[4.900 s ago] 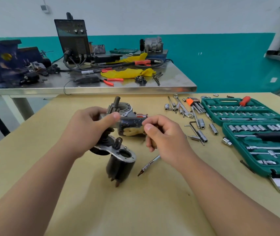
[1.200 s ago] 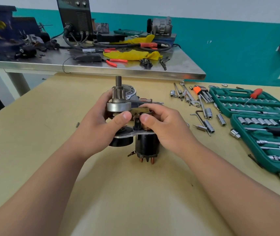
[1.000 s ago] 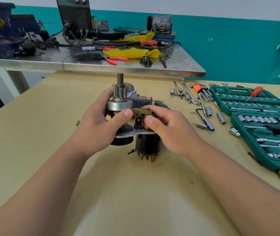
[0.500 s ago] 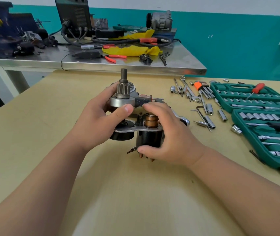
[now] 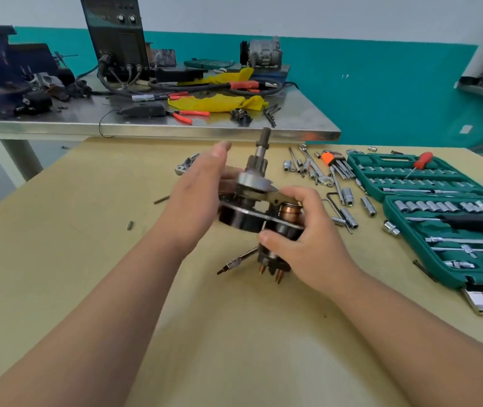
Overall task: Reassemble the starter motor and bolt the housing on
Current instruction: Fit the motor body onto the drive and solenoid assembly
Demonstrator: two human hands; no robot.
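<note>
Your left hand (image 5: 199, 195) has let go. Half a second ago its thumb and fingers were wrapped round the drive end of the starter motor (image 5: 249, 214); now the fingers are straight and the thumb points up, with the palm turned toward the motor just to its left. Whether the palm touches the black body, I cannot tell. Your right hand (image 5: 307, 239) keeps its grip as before, fingers curled over the top by the copper-coloured plunger (image 5: 290, 207) and thumb pressed against the dark cylinder below. It alone now holds the motor. The motor no longer stands straight: its flat plate slopes down to the right, the pinion shaft (image 5: 263, 142) points up and away from you, and the copper terminals (image 5: 277, 271) hang at the bottom, close over the table (image 5: 87, 259). You cannot tell from here if they touch it. The silver housing (image 5: 186, 165), which sat hidden behind the motor earlier, now shows on the table beyond your left hand, partly covered by it and apart from the motor. A slim driver bit (image 5: 235, 262) lies on the table just under the motor. The hex keys (image 5: 335, 164) and the green socket case (image 5: 366, 160) lie to the right as before.
</note>
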